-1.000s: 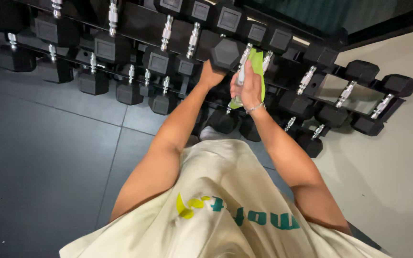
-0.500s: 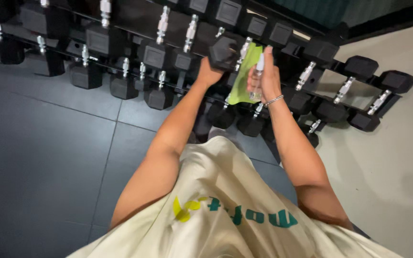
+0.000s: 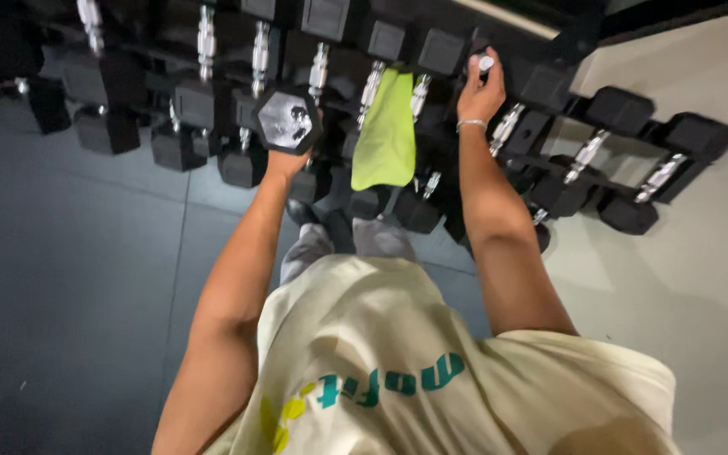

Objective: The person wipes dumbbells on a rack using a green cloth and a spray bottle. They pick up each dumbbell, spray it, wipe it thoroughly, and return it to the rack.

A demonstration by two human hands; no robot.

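Observation:
My left hand [image 3: 281, 162] grips a black hex dumbbell [image 3: 288, 120], held out in front of the rack with one end facing the camera. My right hand [image 3: 479, 91], with a thin bracelet at the wrist, is closed around the chrome handle [image 3: 486, 62] of another dumbbell lying on the rack's upper row. Between my two arms a lime-green cloth [image 3: 388, 131] hangs draped over a racked dumbbell; neither hand touches it.
A long black dumbbell rack [image 3: 549, 160] with several hex dumbbells in tiers runs across the top of the view. Dark rubber floor tiles [image 3: 69, 278] lie on the left and a pale floor [image 3: 701, 278] on the right. My feet stand below the rack.
My right hand let go of the green cloth, which now hangs on the rack, and moved right onto another dumbbell's handle. My left hand drew its dumbbell out from the rack.

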